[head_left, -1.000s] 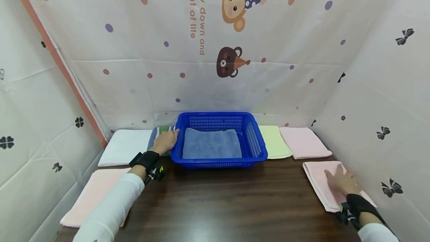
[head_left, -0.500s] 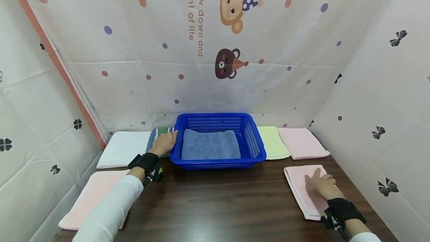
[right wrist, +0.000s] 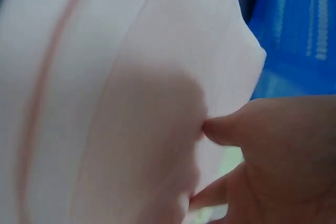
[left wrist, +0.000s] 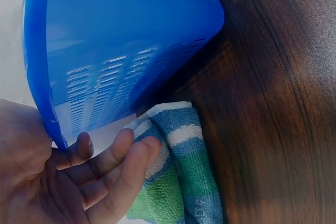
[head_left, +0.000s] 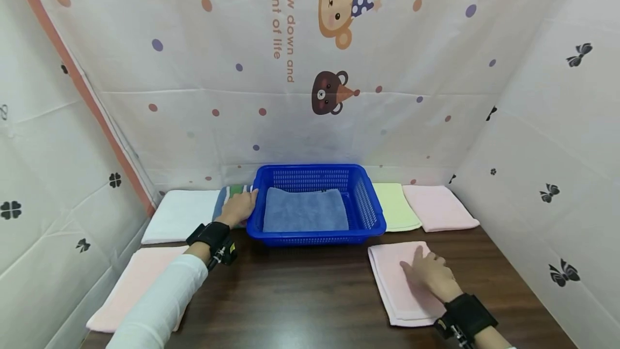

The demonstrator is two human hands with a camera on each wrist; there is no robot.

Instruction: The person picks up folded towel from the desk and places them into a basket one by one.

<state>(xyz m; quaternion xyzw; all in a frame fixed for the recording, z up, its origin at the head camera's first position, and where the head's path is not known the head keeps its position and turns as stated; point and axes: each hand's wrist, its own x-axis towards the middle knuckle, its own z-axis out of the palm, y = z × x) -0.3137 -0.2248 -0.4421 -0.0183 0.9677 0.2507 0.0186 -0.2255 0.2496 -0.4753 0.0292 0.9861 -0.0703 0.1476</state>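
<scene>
A blue plastic basket [head_left: 360, 233] stands at the back wall with a folded blue towel [head_left: 305, 211] lying in it. My left hand [head_left: 237, 208] holds the basket's left rim, its fingers under the rim in the left wrist view. Just below those fingers lies a striped green and blue towel [left wrist: 181, 166]. On the right of the table, a folded pink towel [head_left: 394, 279] lies under my right hand [head_left: 431, 273]. Its fingers are spread, and in the right wrist view the fingertips [right wrist: 207, 128] press on the cloth.
Left of the basket lie a folded white towel [head_left: 181, 217] and a pink towel [head_left: 140, 284] nearer the front. A yellow-green towel [head_left: 394, 206] and another pink towel [head_left: 438, 208] lie right of it. Patterned sheets [head_left: 194, 69] hang around the table [head_left: 290, 295].
My right hand has slid the folded pink towel leftward across the table, from beside the right wall toward the basket's front right. The left hand has stayed on the basket rim.
</scene>
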